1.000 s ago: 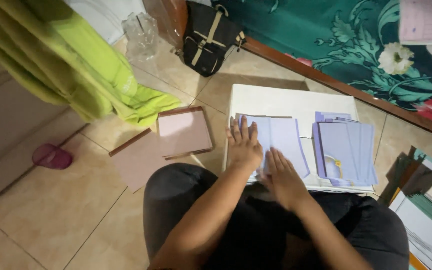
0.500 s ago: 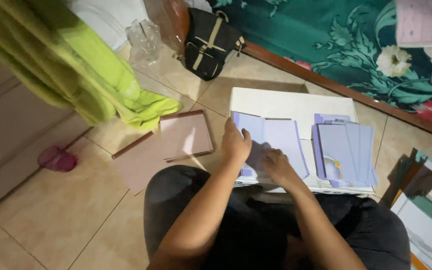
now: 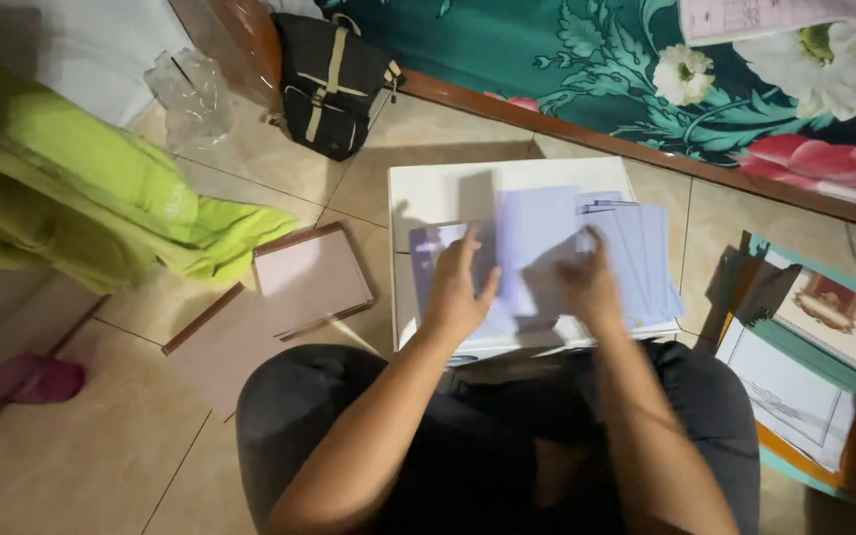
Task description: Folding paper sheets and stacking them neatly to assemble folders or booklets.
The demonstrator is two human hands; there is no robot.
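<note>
A white board (image 3: 448, 188) lies on the tiled floor in front of my knees, with pale lilac paper sheets on it. My left hand (image 3: 460, 287) rests flat on the left sheet, fingers spread. My right hand (image 3: 588, 282) lifts one lilac sheet (image 3: 537, 238), which is blurred with motion and stands up off the board. A stack of the same lilac sheets (image 3: 646, 258) lies at the right of the board.
A pinkish-brown flat box lid (image 3: 311, 277) and a brown card lie to the left. Green cloth (image 3: 81, 198), a black bag (image 3: 334, 79) and a crumpled clear bag (image 3: 190, 94) are behind. Printed booklets (image 3: 804, 376) lie at the right, a floral bedspread (image 3: 646, 69) beyond.
My hands were pressing side by side on the left sheet; now the right hand has moved right and raised a lilac sheet, while the left hand stays on the board.
</note>
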